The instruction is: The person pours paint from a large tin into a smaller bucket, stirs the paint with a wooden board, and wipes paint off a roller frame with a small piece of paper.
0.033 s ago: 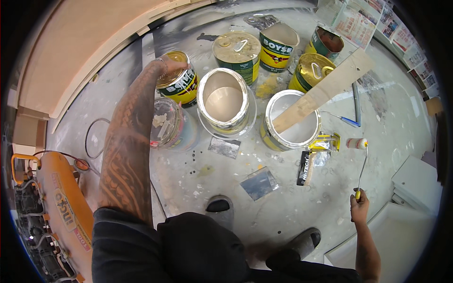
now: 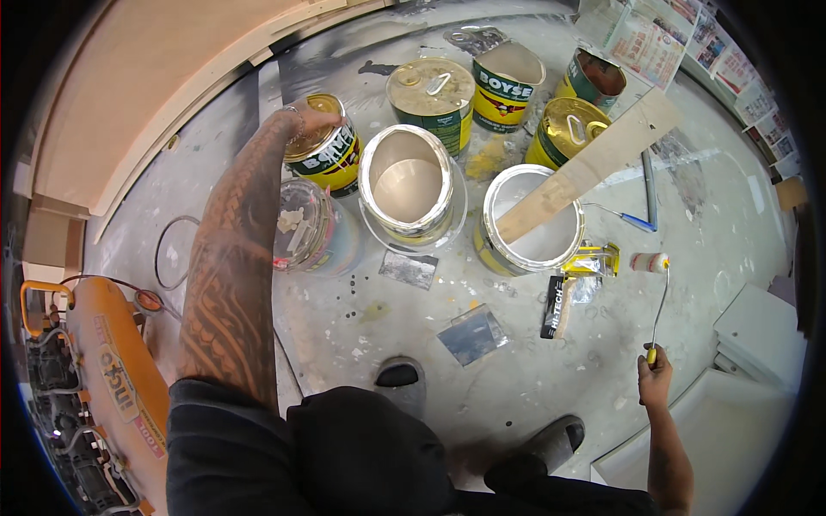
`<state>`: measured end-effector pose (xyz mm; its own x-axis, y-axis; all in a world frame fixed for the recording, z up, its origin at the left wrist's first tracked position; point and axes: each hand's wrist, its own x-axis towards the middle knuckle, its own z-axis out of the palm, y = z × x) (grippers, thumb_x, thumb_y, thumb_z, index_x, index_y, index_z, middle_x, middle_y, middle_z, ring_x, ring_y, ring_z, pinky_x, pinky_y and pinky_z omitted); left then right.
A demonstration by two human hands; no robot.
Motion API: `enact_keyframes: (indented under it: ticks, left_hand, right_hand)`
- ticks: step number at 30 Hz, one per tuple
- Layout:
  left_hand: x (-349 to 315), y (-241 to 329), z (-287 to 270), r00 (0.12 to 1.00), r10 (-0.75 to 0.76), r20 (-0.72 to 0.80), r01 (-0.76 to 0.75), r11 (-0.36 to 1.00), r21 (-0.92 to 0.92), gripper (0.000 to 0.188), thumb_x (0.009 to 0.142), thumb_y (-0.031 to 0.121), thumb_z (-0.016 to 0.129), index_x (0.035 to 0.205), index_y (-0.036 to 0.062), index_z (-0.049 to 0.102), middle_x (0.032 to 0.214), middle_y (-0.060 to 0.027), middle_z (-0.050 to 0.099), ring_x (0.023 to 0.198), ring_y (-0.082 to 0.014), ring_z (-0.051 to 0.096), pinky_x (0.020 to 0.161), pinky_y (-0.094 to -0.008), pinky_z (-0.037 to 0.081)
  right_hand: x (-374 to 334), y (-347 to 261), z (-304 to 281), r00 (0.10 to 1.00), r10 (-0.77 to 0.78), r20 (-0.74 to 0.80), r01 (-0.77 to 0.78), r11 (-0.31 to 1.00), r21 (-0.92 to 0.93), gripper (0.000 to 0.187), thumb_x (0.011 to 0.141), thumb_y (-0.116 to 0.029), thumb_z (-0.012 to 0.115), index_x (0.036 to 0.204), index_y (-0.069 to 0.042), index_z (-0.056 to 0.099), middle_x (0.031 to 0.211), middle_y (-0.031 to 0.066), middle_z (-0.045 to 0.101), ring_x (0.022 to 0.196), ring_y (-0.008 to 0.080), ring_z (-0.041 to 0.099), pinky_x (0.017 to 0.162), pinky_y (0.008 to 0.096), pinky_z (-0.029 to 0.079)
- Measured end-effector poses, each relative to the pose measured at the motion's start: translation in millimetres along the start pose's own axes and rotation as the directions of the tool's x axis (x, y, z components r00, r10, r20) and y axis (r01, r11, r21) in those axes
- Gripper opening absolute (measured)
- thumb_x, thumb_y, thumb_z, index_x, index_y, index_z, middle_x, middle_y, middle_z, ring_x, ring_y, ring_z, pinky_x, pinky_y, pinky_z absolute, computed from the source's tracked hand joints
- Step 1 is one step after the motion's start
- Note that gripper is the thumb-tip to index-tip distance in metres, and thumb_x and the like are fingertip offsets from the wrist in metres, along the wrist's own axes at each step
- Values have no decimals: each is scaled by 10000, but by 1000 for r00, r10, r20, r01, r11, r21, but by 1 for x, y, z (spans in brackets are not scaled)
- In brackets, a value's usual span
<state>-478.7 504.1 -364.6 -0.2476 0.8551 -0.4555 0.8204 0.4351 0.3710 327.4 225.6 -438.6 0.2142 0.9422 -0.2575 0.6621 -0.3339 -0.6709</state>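
My left arm reaches far forward, and my left hand (image 2: 317, 125) grips the top of a green and yellow paint can (image 2: 334, 163), fingers over its lid and rim; the palm side is hidden. Low on the right, my right hand (image 2: 656, 378) is closed round the yellow handle of a small paint roller (image 2: 650, 262), its head pointing away from me above the floor. Between the hands stand an opened can of beige paint (image 2: 370, 185) and a can of whitish paint (image 2: 490, 215). A flat wooden board (image 2: 594, 168) leans out of the whitish one.
Further back stand a lidded can (image 2: 430, 83), an open can (image 2: 509, 95) and other cans. A clear plastic tub (image 2: 305, 228) sits beside my left forearm. An orange air compressor (image 2: 120, 370) is at left. Sandpaper sheets (image 2: 473, 334) and a packaged brush (image 2: 555, 308) lie on the floor.
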Motion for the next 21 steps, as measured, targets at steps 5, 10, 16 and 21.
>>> enact_keyframes:
  ticks: [5, 10, 16, 21]
  left_hand:
    - [-11, 27, 23, 956, -55, -288, 114, 975, 192, 909, 650, 656, 694, 1315, 38, 638, 1272, -209, 663, 1164, -322, 646, 972, -410, 504]
    - [-17, -11, -34, 997, -47, -67, 48, 999, 8, 857, 721, 669, 639, 1374, 120, 559, 1278, -173, 637, 1016, -267, 678, 812, -409, 551]
    - [-29, 7, -14, 993, -60, -106, 42, 986, -164, 717, 793, 598, 626, 1367, 175, 552, 1199, -158, 658, 973, -278, 678, 703, -485, 563]
    - [-17, 14, -6, 996, -67, -57, 58, 989, -138, 768, 782, 566, 699, 1406, 155, 523, 1259, -144, 651, 1017, -280, 676, 832, -459, 555]
  right_hand:
    - [-2, 8, -1, 1000, -23, -3, 23, 999, 39, 224, 892, 15, 611, 1117, 11, 619, 670, -62, 433, 582, 27, 362, 522, 228, 289]
    - [9, 3, 8, 996, -79, 40, 77, 996, 48, 222, 889, 19, 605, 1111, 17, 618, 678, -59, 437, 584, 32, 359, 525, 230, 289]
    - [9, 3, -1, 993, -114, 33, 116, 990, -81, 227, 878, 19, 615, 1105, 22, 621, 648, -49, 435, 571, 40, 367, 520, 240, 301]
    - [4, -6, 0, 997, -77, 24, 78, 996, -39, 233, 876, 9, 633, 1110, 18, 627, 638, -47, 436, 567, 47, 373, 520, 242, 311]
